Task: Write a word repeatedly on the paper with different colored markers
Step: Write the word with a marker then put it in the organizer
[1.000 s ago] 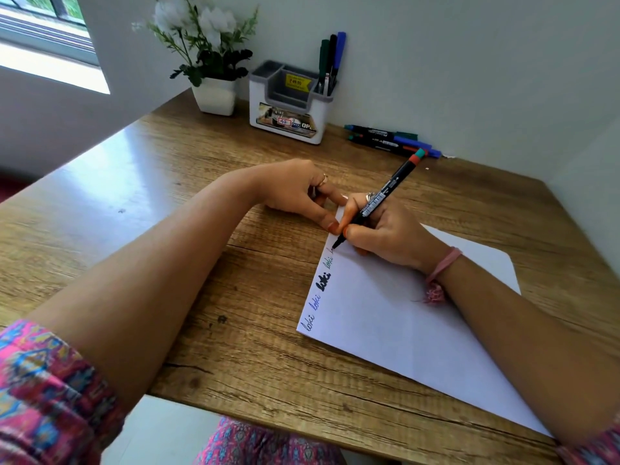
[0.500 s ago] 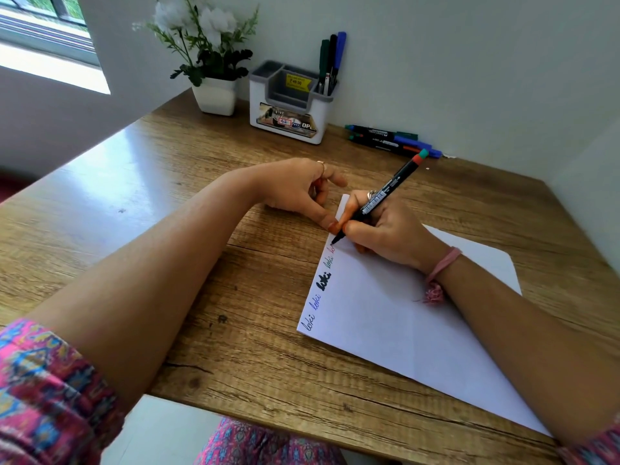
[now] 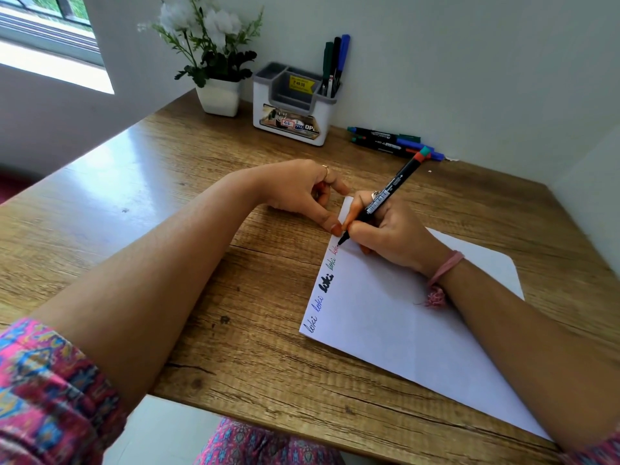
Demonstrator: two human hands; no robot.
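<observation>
A white sheet of paper (image 3: pixel 396 317) lies slanted on the wooden desk (image 3: pixel 167 182). Along its left edge the word "loki" (image 3: pixel 327 283) is written several times in different colours. My right hand (image 3: pixel 392 233) grips a black marker (image 3: pixel 385 196) with a red and teal end, its tip touching the paper near the top left corner. My left hand (image 3: pixel 302 193) rests on the desk beside that corner, its thumb pressing the paper's edge, the other fingers loosely curled and holding nothing.
Several spare markers (image 3: pixel 392 142) lie by the back wall. A white and grey pen holder (image 3: pixel 292 102) with pens (image 3: pixel 335 62) stands at the back, next to a white pot of flowers (image 3: pixel 218 95). A wall closes off the right side.
The marker tip has crept a little further up the paper's left edge, and the red word beneath it has grown. My left hand has barely shifted.
</observation>
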